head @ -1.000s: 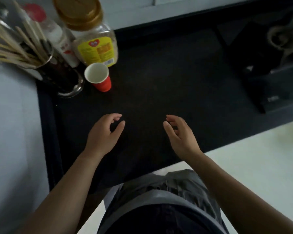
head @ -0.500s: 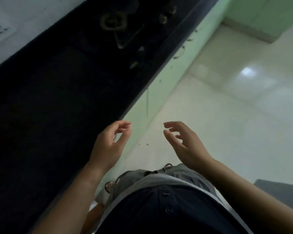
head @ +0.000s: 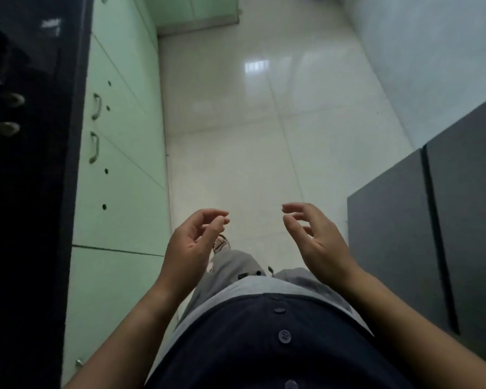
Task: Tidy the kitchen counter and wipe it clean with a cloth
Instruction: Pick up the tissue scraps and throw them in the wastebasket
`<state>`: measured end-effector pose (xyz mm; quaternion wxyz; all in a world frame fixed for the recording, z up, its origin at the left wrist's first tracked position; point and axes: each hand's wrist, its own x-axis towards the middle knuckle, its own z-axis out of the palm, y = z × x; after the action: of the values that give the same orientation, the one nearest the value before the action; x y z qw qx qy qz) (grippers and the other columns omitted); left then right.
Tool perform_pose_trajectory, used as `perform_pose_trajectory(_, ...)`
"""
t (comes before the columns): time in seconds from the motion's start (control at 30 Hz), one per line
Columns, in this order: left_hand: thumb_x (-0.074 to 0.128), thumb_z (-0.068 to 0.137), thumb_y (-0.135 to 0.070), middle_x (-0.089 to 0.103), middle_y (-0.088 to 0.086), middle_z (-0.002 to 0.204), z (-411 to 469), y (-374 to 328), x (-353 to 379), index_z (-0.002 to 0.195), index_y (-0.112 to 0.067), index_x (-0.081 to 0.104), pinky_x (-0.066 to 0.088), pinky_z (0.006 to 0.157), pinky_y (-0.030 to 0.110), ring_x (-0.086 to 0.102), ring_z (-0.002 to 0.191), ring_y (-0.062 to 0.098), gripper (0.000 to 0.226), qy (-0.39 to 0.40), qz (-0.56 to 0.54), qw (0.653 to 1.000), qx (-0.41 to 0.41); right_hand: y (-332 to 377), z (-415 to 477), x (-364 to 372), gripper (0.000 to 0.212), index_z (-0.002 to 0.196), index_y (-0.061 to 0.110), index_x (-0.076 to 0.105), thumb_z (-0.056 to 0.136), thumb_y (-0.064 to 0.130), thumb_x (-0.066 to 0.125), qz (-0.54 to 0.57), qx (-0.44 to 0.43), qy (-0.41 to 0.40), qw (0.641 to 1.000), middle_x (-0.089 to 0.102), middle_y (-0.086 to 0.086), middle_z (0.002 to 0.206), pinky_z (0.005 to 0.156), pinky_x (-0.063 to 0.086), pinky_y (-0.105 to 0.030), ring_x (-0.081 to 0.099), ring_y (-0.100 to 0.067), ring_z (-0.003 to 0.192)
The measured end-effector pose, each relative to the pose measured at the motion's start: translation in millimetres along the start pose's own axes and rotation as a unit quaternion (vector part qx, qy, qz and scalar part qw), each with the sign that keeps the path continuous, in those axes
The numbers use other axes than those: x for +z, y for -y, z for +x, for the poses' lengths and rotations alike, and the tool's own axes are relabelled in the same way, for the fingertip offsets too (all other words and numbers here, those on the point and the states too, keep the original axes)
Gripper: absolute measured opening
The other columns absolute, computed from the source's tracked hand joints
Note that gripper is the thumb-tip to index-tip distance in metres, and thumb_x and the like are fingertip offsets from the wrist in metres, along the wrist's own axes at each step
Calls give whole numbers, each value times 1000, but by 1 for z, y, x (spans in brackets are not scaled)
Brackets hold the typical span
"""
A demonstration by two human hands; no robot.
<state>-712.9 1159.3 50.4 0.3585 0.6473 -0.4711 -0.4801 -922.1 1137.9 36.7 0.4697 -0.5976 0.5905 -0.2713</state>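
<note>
Head view, looking steeply down the person's front to the floor. Left hand (head: 190, 245) raised at waist height, palm turned inward, fingers (head: 213, 220) loosely curled with thumb near the fingertips but nothing between them; empty. Right hand (head: 317, 240) mirrors it, palm inward, fingers spread and bent, also empty. The two hands are apart, with bare floor showing in the gap. Both forearms run out of the lower corners of the frame, cut off before the elbows. Kitchen counter (head: 26, 192) is a dark band down the far left edge, seen almost edge-on and underexposed; two pale roundish shapes (head: 10, 113) sit on it, possibly stove knobs, too dim to be sure. The rest of its surface is lost in shadow or outside the frame. No cloth can be made out anywhere. Below the counter edge, pale green cabinet doors (head: 121, 164) with two metal handles (head: 95, 127) and a column of small dark dots. White glossy floor tiles (head: 250, 136) fill the centre, carrying a bright window reflection. At right, a dark grey cabinet or appliance (head: 432, 220) with a vertical seam, cropped by the frame. Lower centre: dark buttoned shirt (head: 264, 346), grey trousers (head: 236, 268), and part of one sandalled foot (head: 221, 245) half hidden behind the left hand.
</note>
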Motion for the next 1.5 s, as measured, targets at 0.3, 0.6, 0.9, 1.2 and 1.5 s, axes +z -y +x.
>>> perform_pose_trajectory(0.3,50,84,-41,70,-13,91,157,-45,70,95,-32,64,49,77,14,64,89,3,20,129,40,990,28,-32,95,-68,32,112,33,51,86,49,41,29,85,-102,991,51,25,109,86,43,-17,51,7,103)
perform_pose_trajectory(0.6,50,87,-44,68,-10,100,342,-116,110,99,-33,61,50,81,24,64,96,7,19,191,84,976,62,-5,268,-145,29,117,24,52,94,39,45,-7,92,-110,990,53,13,115,92,45,-27,52,-3,107)
perform_pose_trajectory(0.9,47,76,-58,68,-7,96,482,-151,69,97,-35,60,51,82,27,65,94,9,33,91,56,993,53,32,435,-174,33,117,22,54,92,42,45,-31,46,-88,995,55,9,117,93,48,-33,53,-8,109)
perform_pose_trajectory(1.2,47,76,-56,69,-7,95,646,-177,43,93,-34,61,48,79,21,64,93,8,32,-25,15,1000,-10,70,663,-183,34,119,20,54,94,42,45,-83,-22,54,995,55,9,116,95,47,-37,53,-8,108)
perform_pose_trajectory(1.5,49,79,-51,68,-12,93,772,-212,-25,90,-38,62,48,80,21,63,92,4,21,-158,-26,985,-67,146,853,-153,36,118,23,54,92,45,43,-104,-76,175,976,54,13,111,90,49,-34,54,-8,106)
